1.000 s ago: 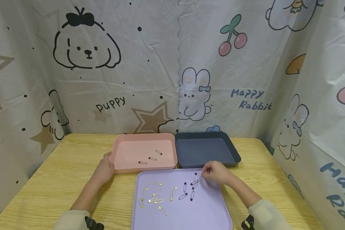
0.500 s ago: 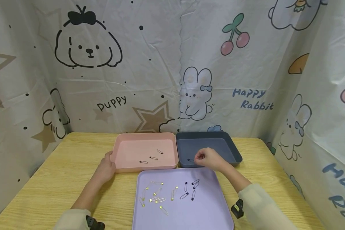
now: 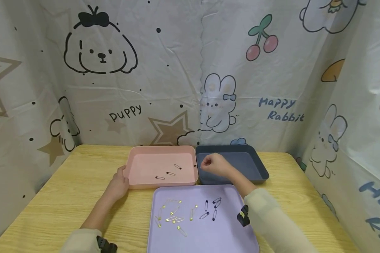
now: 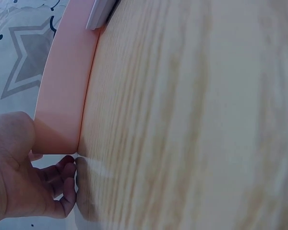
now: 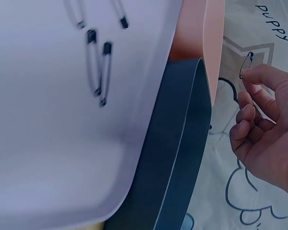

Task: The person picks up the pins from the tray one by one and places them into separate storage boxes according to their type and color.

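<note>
In the head view my right hand (image 3: 217, 165) is above the left part of the dark blue tray (image 3: 247, 168). Thumb and index finger pinch a black safety pin (image 5: 251, 56), seen best in the right wrist view; its dark end sits near the border with the pink tray (image 3: 145, 160). My left hand (image 3: 116, 183) holds that pink tray at its left side, thumb against the wall in the left wrist view. Three black safety pins (image 3: 170, 173) lie inside the pink tray. On the lavender tray (image 3: 209, 239) are gold safety pins (image 3: 178, 221) at left and several black ones (image 3: 204, 215) further right.
The trays stand on a wooden table (image 3: 66, 196), with the lavender one in front of the other two. A printed cloth (image 3: 174, 88) hangs behind the table and along both sides.
My right hand has lifted a black safety pin from the lavender tray's upper right and carried it up and left, over the dark blue tray. The left hand has stayed at the pink tray.
</note>
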Demonstrator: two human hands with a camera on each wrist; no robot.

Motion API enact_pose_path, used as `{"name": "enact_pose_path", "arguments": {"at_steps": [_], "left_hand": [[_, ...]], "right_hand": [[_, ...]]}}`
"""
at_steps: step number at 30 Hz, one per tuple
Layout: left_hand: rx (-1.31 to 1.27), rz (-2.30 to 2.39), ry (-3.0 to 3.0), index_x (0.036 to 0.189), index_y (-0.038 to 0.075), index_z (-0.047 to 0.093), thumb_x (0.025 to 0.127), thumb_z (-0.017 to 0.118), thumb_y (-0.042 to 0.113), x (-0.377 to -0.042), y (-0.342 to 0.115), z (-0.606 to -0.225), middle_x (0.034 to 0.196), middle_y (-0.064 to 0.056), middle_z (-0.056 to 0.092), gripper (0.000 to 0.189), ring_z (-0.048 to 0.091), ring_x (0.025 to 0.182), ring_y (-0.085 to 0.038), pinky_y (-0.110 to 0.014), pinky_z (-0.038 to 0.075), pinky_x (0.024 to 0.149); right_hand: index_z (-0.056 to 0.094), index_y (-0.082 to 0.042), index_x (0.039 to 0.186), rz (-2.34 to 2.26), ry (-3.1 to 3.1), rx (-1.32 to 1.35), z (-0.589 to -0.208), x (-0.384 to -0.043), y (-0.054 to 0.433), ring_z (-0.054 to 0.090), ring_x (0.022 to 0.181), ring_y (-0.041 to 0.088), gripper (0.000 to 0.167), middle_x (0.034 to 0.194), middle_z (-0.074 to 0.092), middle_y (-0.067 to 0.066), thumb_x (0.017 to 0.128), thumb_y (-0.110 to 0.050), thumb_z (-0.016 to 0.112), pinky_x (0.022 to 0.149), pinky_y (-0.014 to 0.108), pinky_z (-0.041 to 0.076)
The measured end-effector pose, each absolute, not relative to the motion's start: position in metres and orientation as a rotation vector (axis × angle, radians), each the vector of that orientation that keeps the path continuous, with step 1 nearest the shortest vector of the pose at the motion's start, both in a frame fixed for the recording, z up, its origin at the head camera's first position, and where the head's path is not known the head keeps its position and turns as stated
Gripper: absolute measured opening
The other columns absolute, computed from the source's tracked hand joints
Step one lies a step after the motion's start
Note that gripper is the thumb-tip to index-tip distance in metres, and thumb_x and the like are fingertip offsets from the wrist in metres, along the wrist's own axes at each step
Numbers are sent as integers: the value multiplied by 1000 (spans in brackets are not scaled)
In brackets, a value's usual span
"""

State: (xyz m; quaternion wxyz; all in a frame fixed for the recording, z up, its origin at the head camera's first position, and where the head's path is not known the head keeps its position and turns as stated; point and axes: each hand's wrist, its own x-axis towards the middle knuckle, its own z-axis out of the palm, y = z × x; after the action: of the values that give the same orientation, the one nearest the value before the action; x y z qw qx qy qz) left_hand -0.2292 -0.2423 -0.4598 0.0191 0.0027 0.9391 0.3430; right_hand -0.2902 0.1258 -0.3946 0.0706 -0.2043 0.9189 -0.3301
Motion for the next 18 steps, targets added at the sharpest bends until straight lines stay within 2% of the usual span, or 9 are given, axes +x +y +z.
{"name": "enact_pose_path", "arguments": {"at_steps": [3,8,18], "left_hand": [[14,1061,2910,141,-13,9,93,26,8,-230,-241,-461,120,-44,38,55,47,72,-27,-35,41,60],[18,1037,2925,141,-13,10,93,26,8,-231,-243,-462,121,-45,38,54,48,79,-31,-40,43,66],[31,1046,2947,140,-14,12,92,27,7,-231,-244,-462,120,-43,40,54,49,83,-35,-47,43,75]], "right_hand": [[68,-8,78,-998,2765,-611,-395,-295,116,48,62,10,8,71,59,-2,82,-14,65,58,23,41],[67,-7,77,-1007,2759,-634,-392,-301,99,45,60,9,9,67,56,-3,83,-14,63,55,22,38],[69,-6,76,-983,2793,-611,-401,-316,70,43,56,8,9,62,53,-5,77,-9,61,52,20,36]]}}
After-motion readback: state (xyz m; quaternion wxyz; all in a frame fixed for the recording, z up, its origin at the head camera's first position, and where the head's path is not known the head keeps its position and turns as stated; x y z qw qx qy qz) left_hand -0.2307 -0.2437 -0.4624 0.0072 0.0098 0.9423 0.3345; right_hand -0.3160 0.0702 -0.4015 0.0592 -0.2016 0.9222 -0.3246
